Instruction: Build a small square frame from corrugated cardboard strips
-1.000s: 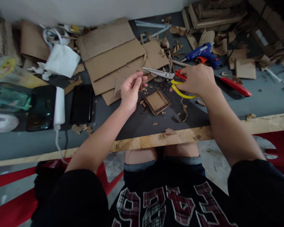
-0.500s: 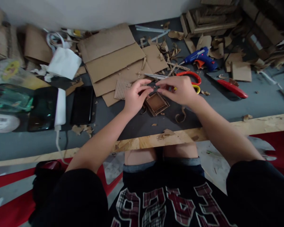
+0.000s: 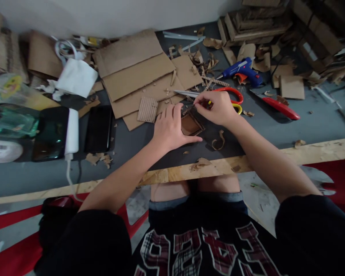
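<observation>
surface: grey table (image 3: pixel 304 122) | on it: cardboard sheets (image 3: pixel 138 76), scissors (image 3: pixel 218 94), glue gun (image 3: pixel 243 71), 2 phones (image 3: pixel 99 128)

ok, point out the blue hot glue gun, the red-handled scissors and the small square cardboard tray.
blue hot glue gun (image 3: pixel 243 69), head view, on its body.
red-handled scissors (image 3: pixel 231 91), head view, on the red loop.
small square cardboard tray (image 3: pixel 190 125), head view, on its floor.

Matt brown corrugated cardboard tray (image 3: pixel 190 125), glossy red-and-yellow plastic scissors (image 3: pixel 229 94), rough plywood table edge (image 3: pixel 319 150).
</observation>
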### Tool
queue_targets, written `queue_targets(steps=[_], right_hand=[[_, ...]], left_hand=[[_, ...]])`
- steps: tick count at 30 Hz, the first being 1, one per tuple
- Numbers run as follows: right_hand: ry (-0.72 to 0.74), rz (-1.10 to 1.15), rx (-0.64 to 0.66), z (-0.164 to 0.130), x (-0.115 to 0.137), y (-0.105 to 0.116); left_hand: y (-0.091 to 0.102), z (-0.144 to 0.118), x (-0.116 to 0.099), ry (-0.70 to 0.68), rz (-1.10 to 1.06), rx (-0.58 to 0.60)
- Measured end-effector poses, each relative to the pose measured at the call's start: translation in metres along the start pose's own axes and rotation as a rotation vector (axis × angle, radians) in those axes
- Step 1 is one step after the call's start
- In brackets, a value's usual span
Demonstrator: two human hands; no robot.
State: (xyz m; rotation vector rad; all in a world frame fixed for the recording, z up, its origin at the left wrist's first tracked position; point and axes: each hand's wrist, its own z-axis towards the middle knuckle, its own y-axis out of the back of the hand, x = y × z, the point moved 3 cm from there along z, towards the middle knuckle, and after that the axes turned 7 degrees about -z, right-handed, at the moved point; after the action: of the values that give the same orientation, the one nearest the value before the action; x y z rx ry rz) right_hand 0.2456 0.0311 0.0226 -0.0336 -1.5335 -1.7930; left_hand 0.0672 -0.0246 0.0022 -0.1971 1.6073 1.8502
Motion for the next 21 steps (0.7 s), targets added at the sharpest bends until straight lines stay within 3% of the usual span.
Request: queue_targets(steps=[5, 10, 21], right_hand=[[0.045, -0.011, 0.072, -0.002, 0.005, -0.004], [-0.026, -0.222, 0.069, -0.005, 0.008, -0.007], [-0.089, -0.312, 0.112, -0.004, 0.010, -0.013]], left_hand=[[-0.003, 0.004, 0.009, -0.054, -0.085, 0.075], [-0.003, 0.010, 0.013, -0.021, -0.132, 0.057], [-0.007, 0.016, 0.030, 0.053, -0.373, -0.062]])
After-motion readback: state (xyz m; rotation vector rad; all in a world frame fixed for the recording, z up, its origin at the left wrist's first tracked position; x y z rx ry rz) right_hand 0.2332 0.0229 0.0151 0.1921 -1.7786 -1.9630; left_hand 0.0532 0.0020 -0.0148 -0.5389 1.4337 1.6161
